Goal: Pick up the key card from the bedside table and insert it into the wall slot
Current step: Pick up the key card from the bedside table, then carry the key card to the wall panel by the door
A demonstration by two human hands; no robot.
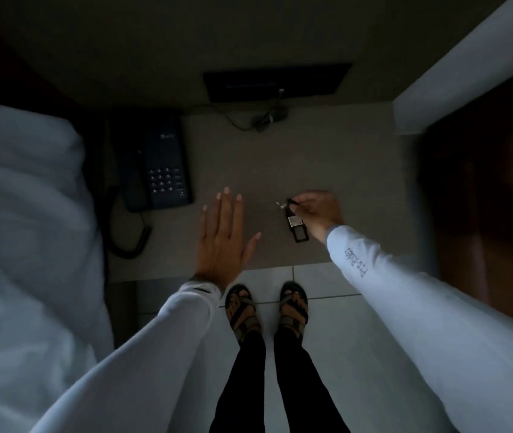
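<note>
The room is dim. A small dark key card tag (296, 225) with a pale label and a metal ring lies on the grey bedside table (280, 157). My right hand (319, 210) pinches the tag's upper end with its fingertips, its lower end still near the tabletop. My left hand (225, 235) is spread flat, palm down, over the table's front left part, holding nothing. No wall slot is clearly recognisable; a dark panel (275, 81) sits on the wall behind the table.
A dark telephone (155, 165) with a coiled cord stands at the table's left. A cable and plug (264, 120) lie at the back. White bedding (27, 245) is on the left, a wooden door (483, 198) on the right, tiled floor below.
</note>
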